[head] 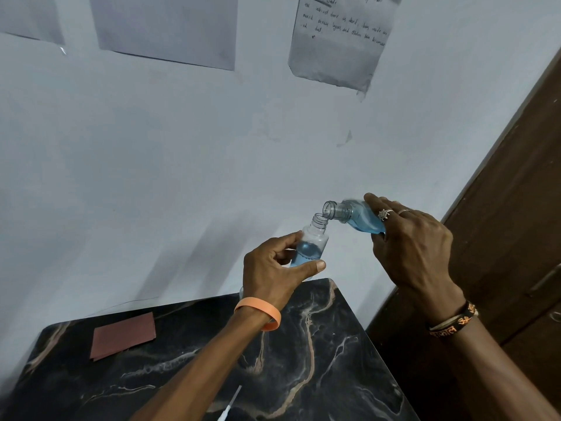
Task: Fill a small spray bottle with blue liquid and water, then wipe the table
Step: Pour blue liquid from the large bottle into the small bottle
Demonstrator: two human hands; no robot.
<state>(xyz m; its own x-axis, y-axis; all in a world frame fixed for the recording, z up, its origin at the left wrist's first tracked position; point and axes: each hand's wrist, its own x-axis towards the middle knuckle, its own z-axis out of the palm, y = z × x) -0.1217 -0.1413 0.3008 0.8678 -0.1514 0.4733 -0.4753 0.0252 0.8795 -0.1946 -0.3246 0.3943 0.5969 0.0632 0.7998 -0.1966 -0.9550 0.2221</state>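
Note:
My left hand grips a small clear spray bottle, uncapped and upright, above the far edge of the black marble table. Blue liquid fills its lower part. My right hand holds a larger clear bottle of blue liquid, tilted so that its open mouth sits just over the small bottle's neck. A thin white spray tube lies on the table near the front edge.
A folded reddish-brown cloth lies on the table's left side. A pale wall with taped paper sheets stands behind. A dark wooden door stands to the right of the table.

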